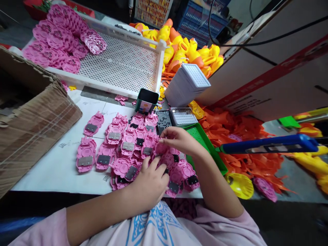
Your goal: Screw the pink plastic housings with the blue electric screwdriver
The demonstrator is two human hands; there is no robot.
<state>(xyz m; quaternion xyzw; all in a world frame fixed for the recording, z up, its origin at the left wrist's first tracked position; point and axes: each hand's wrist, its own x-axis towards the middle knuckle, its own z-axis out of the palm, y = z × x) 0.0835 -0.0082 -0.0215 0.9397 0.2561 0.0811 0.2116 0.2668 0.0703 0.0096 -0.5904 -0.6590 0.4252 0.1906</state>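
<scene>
As I watch remotely, a white crate [120, 65] holds piled pink parts [61, 37]; nearer, many pink casings [129, 135] on the table already carry grey or black plates [85, 160] — how many lack one, I can't tell. The left hand [152, 179] lies on casings, loosely spread; the right hand [180, 140] curls — grip unclear — beside a green tray [216, 160].

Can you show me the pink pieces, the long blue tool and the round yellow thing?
Pink pieces [128, 136]: head view, on one piece's pink body.
Long blue tool [266, 145]: head view, on its blue handle.
Round yellow thing [240, 186]: head view, inside its hollow.
</scene>
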